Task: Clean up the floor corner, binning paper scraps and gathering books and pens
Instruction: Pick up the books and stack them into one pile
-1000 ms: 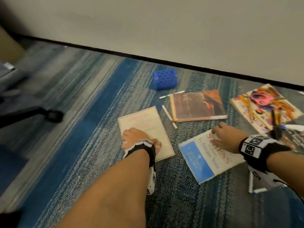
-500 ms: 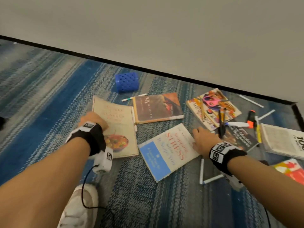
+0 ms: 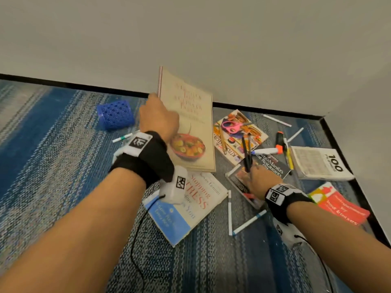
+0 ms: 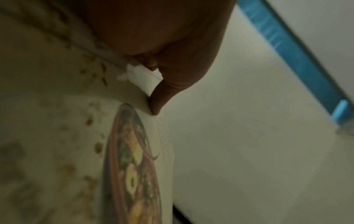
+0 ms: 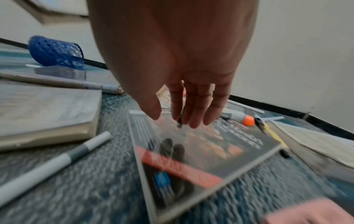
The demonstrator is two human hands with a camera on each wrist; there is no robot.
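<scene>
Books lie scattered over the carpet (image 3: pixel 53 166) in the floor corner, and one, the cream cookbook (image 3: pixel 190 127), is off the floor: the left hand (image 3: pixel 157 117) grips its spine edge and holds it tilted upright before the wall (image 3: pixel 211 39). Its matte cover carries red lettering and a picture of a red bowl of food; the left wrist view shows the thumb pressed on the cover with the fingers behind.

The carpet is a coarse weave, striped blue and grey, edged by black skirting. The stress book (image 3: pixel 186 208) lies flat below the cookbook, white and pale blue, thick, with yellowed pages. Right of it lies a glossy dark restaurant book (image 3: pixel 273 166); the right hand (image 3: pixel 259 178) hovers just over it with fingers straight and loosely together, grasping nothing. A black pen (image 3: pixel 245 155) lies at the fingertips; whether they touch it I cannot tell. Behind is a bright kitchen book (image 3: pixel 228 140) with pink scissors (image 3: pixel 231 126) on top. A thick white book marked 100 (image 3: pixel 317 163) sits toward the corner, and a red book (image 3: pixel 338 206) nearer the right wrist.

The only container, a blue perforated pen cup (image 3: pixel 115 115), lies tipped on its side near the skirting; what it holds I cannot tell.

White markers (image 3: pixel 229 212) with blue tips lie on the carpet, and an orange-capped marker (image 3: pixel 268 150) lies across the books.
</scene>
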